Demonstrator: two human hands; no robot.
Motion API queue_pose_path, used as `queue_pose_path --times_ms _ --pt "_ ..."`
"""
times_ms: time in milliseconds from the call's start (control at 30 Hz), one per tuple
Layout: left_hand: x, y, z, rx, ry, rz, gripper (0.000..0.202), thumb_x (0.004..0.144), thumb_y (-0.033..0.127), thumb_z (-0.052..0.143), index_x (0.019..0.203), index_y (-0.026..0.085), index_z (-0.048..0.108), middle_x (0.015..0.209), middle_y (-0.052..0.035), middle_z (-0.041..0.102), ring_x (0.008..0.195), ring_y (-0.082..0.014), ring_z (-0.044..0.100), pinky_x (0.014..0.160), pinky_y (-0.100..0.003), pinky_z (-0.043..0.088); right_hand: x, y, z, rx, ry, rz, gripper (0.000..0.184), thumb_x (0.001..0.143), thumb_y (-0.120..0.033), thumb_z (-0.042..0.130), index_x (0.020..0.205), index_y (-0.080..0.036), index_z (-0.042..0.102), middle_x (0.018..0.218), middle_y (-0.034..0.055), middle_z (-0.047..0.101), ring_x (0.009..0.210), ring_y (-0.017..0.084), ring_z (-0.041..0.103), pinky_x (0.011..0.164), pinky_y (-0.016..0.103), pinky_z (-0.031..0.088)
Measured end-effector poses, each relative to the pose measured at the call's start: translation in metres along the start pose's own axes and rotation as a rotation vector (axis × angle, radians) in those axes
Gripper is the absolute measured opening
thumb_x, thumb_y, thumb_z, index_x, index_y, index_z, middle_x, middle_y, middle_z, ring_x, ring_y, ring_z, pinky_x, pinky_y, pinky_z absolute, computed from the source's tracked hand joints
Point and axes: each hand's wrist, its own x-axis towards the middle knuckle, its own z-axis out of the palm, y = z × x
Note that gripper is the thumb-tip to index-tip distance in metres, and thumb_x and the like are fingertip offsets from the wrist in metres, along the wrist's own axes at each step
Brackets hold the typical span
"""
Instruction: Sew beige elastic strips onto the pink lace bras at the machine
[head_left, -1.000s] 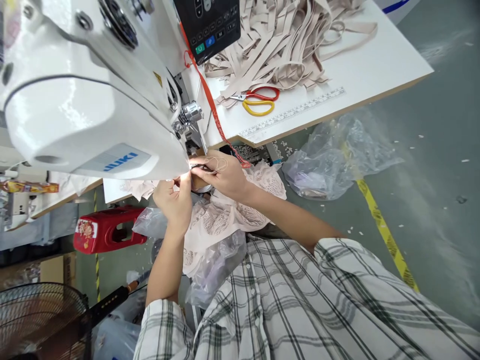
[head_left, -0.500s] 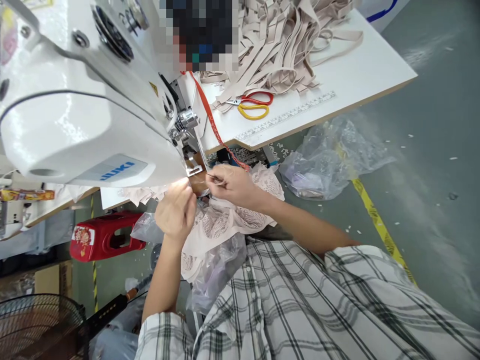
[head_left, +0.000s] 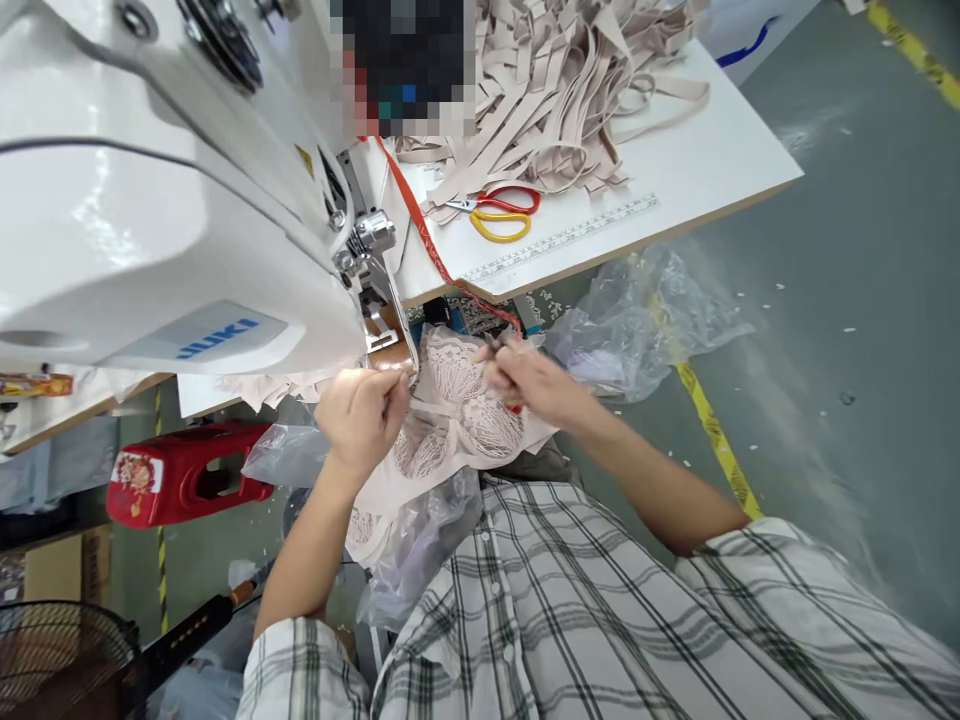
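My left hand (head_left: 361,420) is pinched closed beside the presser foot (head_left: 382,342) of a white sewing machine (head_left: 150,250). What its fingertips hold, if anything, is too small to make out. Farther right, my right hand (head_left: 534,380) is closed around a small dark metal tool (head_left: 495,346), which looks like thread snips; motion blurs it. A red ribbon (head_left: 420,220) runs from the machine down to this hand. Below and between both hands, pale pink lace bra pieces (head_left: 491,425) hang over my lap.
On the white table (head_left: 720,150) lie a heap of beige straps (head_left: 555,100), red-and-yellow-handled scissors (head_left: 502,213) and a printed ruler scale (head_left: 562,238). Plastic bags (head_left: 637,330) lie on the floor at right. A red stool (head_left: 187,470) and a fan (head_left: 67,650) stand at left.
My right hand has moved right, away from the needle area, taking the tool and ribbon end with it. My left hand stays by the presser foot. More lace shows between them.
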Motion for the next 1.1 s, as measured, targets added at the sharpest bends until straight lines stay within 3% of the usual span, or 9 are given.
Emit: queue_pose_path --times_ms 100,200,400,567,700,767,867,967,1100 --pt "-0.003 0.019 0.000 0.008 -0.047 -0.285 0.025 0.096 0.028 0.060 0.073 0.020 0.064 0.061 0.0007 0.057 0.060 -0.0128 0.053 0.062 -0.028 0.038 0.005 0.004 0.056 0.172 -0.163 0.089 0.047 0.099 -0.068 0.042 0.098 -0.022 0.051 0.065 -0.0085 0.039 0.046 0.006 0.019 0.042 0.021 0.015" --pt "-0.005 0.031 -0.001 0.011 -0.015 -0.356 0.025 0.096 0.030 0.061 0.072 0.020 0.063 0.060 0.0014 0.055 0.058 -0.0128 0.050 0.061 -0.029 0.037 0.005 -0.001 0.092 0.269 -0.204 0.027 0.045 0.100 -0.063 0.044 0.083 -0.021 0.045 0.065 -0.0083 0.040 0.045 0.005 0.021 0.043 0.022 0.018" --pt "-0.003 0.035 -0.003 0.049 0.018 -0.329 0.026 0.093 0.025 0.063 0.067 0.020 0.060 0.060 0.0011 0.054 0.058 -0.0126 0.049 0.061 -0.028 0.037 0.006 0.001 0.097 0.302 -0.149 -0.100 0.047 0.101 -0.060 0.048 0.077 -0.020 0.042 0.065 -0.0084 0.036 0.047 0.005 0.023 0.046 0.023 0.018" --pt "-0.003 0.036 -0.001 0.020 -0.084 -0.324 0.032 0.089 0.022 0.063 0.059 0.020 0.055 0.053 0.0023 0.047 0.054 -0.0123 0.044 0.059 -0.029 0.034 0.009 0.005 0.097 0.271 -0.109 -0.174 0.041 0.100 -0.059 0.050 0.085 -0.021 0.047 0.062 -0.0093 0.031 0.048 0.007 0.023 0.046 0.023 0.020" --pt "-0.002 0.026 0.009 0.048 0.043 -0.401 0.030 0.091 0.026 0.061 0.062 0.020 0.057 0.058 0.0014 0.050 0.059 -0.0131 0.046 0.061 -0.029 0.034 0.013 0.000 0.067 0.056 0.041 -0.145 0.042 0.097 -0.066 0.049 0.098 -0.024 0.052 0.068 -0.0065 0.041 0.049 0.009 0.029 0.047 0.023 0.026" --pt "0.000 0.019 0.014 0.082 0.115 -0.453 0.032 0.092 0.027 0.059 0.061 0.021 0.054 0.059 0.0012 0.050 0.061 -0.0135 0.047 0.063 -0.029 0.034 0.016 0.000 0.034 -0.274 0.217 -0.147 0.041 0.099 -0.063 0.046 0.106 -0.023 0.055 0.080 -0.0001 0.055 0.059 0.012 0.045 0.054 0.027 0.039" --pt "0.004 0.011 0.020 0.129 0.084 -0.539 0.036 0.092 0.028 0.058 0.057 0.020 0.049 0.056 0.0014 0.047 0.059 -0.0135 0.044 0.062 -0.031 0.031 0.017 0.009 -0.027 -0.962 0.448 -0.172 0.040 0.097 -0.050 0.051 0.120 -0.017 0.058 0.117 0.0170 0.064 0.104 0.029 0.061 0.092 0.046 0.050" --pt "0.009 0.011 0.021 0.153 -0.015 -0.603 0.041 0.092 0.030 0.056 0.053 0.020 0.045 0.051 0.0019 0.039 0.055 -0.0129 0.036 0.059 -0.032 0.024 0.012 0.026 -0.076 -1.404 0.448 -0.089 0.046 0.093 -0.042 0.052 0.126 -0.011 0.060 0.143 0.0260 0.051 0.135 0.043 0.047 0.112 0.061 0.038" --pt "0.011 0.013 0.021 0.188 -0.051 -0.638 0.045 0.092 0.030 0.053 0.051 0.020 0.039 0.050 0.0019 0.030 0.053 -0.0127 0.027 0.058 -0.033 0.018 0.003 0.041 -0.098 -1.467 0.400 0.005 0.052 0.095 -0.045 0.048 0.135 -0.013 0.058 0.148 0.0240 0.049 0.138 0.041 0.047 0.111 0.058 0.042"
